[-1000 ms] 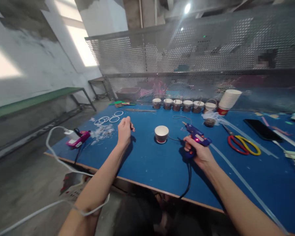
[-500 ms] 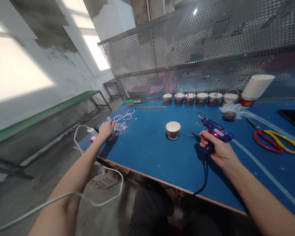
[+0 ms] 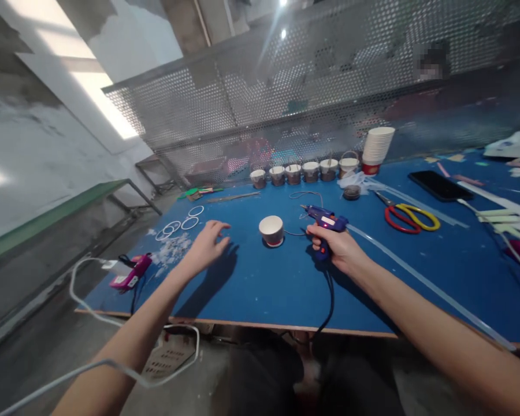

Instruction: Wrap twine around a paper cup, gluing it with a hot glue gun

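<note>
A blue glue gun (image 3: 327, 222) is gripped in my right hand (image 3: 341, 249), its nozzle pointing left and a small red light glowing on its side. My left hand (image 3: 208, 244) hovers over the table with fingers apart, holding nothing. Between the two hands stands a paper cup (image 3: 271, 230), upright, white inside with a dark wrapped side and a red-and-white base. A thin cord (image 3: 295, 233) runs from the cup toward the glue gun. White rings (image 3: 190, 223) and a scatter of white scraps (image 3: 173, 248) lie left of my left hand.
Several wrapped cups (image 3: 311, 171) line the back, beside a stack of paper cups (image 3: 378, 147). Red-and-yellow scissors (image 3: 409, 218), a dark cord ball (image 3: 352, 192), a phone (image 3: 441, 185) and clear glue sticks (image 3: 429, 286) lie right. A pink power strip (image 3: 132, 273) sits at the left edge.
My left hand has come away from the scraps and rings toward the cup, its fingers now spread. The view has turned right. My right hand still holds the glue gun.
</note>
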{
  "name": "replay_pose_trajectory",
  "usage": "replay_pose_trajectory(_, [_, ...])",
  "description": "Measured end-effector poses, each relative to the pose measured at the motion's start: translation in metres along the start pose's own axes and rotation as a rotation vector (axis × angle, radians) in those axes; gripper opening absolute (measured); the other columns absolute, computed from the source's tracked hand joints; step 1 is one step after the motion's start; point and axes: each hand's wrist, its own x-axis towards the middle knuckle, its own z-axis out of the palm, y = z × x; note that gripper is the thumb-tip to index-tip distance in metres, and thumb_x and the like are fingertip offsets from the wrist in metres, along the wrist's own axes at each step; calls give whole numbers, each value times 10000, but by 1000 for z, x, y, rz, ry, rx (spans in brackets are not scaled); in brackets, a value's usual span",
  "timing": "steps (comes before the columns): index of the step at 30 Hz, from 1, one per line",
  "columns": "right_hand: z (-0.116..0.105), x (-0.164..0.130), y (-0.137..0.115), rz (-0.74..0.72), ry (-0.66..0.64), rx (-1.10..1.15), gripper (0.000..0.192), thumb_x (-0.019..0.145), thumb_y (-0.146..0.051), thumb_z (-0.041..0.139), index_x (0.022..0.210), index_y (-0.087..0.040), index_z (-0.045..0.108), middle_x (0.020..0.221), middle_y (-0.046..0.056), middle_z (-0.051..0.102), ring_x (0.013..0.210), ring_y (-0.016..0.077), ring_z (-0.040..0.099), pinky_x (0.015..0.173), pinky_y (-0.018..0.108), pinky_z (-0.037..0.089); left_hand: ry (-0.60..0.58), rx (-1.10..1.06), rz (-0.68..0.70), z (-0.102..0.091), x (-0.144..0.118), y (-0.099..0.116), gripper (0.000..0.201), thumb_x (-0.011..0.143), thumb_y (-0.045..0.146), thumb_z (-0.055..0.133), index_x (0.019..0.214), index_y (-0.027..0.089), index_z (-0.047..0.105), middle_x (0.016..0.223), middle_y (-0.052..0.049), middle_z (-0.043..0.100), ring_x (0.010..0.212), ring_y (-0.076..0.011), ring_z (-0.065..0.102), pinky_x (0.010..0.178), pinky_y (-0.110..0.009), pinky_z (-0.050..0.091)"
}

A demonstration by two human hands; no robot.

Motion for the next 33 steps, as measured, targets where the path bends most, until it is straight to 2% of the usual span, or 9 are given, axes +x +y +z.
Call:
replay_pose_trajectory(2, [6, 4, -5, -10, -13, -36, 266, 534, -200, 814, 634, -184, 568, 549, -38, 566, 430, 59, 434, 396, 192, 344, -29, -58, 103, 13, 1, 35, 279, 848, 286, 481, 1086, 182, 583, 1124, -107, 593, 946, -220, 618, 855, -380, 533])
replay_pose_trajectory(4, [11, 9, -8, -39, -34, -124, 214, 583, -201, 772, 615, -194, 561, 489, -56, 518, 414, 65, 426, 397, 195, 332, 13, -37, 174, 29, 2, 67, 258, 847, 258, 498, 1078, 188, 587, 1184, -119, 585, 1117, -254, 557, 950, -411, 489])
replay_pose_trajectory(8, [16, 21, -6, -66, -39, -268, 159, 642, -218, 691, 573, -205, 548, 424, -64, 476, 379, 73, 402, 389, 202, 296, 79, -7, 64, 64, 13, 104, 355, 855, 180, 473, 1207, 178, 526, 1322, -176, 520, 1231, -294, 483, 896, -427, 512])
replay_pose_trajectory(11, [13, 28, 1, -83, -26, -311, 169, 633, -213, 668, 536, -202, 529, 406, -65, 460, 377, 76, 398, 393, 205, 290, 59, -51, -11, 81, 26, 106, 392, 848, 152, 469, 1237, 172, 508, 1299, -188, 544, 1209, -295, 506, 899, -440, 504])
replay_pose_trajectory(14, [6, 32, 7, -118, -3, -349, 140, 631, -213, 654, 550, -196, 541, 412, -68, 461, 392, 84, 406, 410, 214, 304, 51, -129, -42, 86, 35, 96, 355, 816, 153, 489, 1163, 167, 562, 1201, -172, 616, 1151, -292, 553, 924, -442, 482])
replay_pose_trajectory(18, [-4, 35, 12, -186, 30, -378, 66, 633, -210, 663, 643, -190, 601, 488, -57, 523, 458, 102, 456, 466, 230, 352, 115, -396, -99, 71, 41, 87, 255, 708, 164, 536, 942, 190, 635, 953, -80, 687, 915, -233, 631, 836, -356, 501])
replay_pose_trajectory(21, [-7, 34, 15, -318, -10, -418, 72, 659, -224, 658, 717, -191, 631, 633, -23, 616, 562, 120, 530, 560, 247, 416, 4, -744, -200, 54, 43, 87, 154, 650, 185, 544, 785, 189, 618, 700, -2, 625, 628, -153, 590, 633, -276, 498])
replay_pose_trajectory(25, [-7, 30, 19, -379, -133, -423, 132, 694, -251, 647, 805, -180, 640, 809, 26, 681, 703, 151, 609, 686, 285, 469, -113, -1038, -299, 46, 46, 91, 120, 596, 221, 620, 700, 185, 572, 636, 20, 587, 558, -122, 549, 533, -243, 491])
replay_pose_trajectory(33, [-8, 30, 27, -367, -143, -441, 180, 700, -253, 663, 865, -185, 638, 858, 34, 691, 762, 171, 627, 734, 312, 485, -108, -1060, -343, 60, 36, 89, 206, 619, 242, 650, 810, 181, 600, 655, 21, 587, 528, -100, 514, 530, -234, 442])
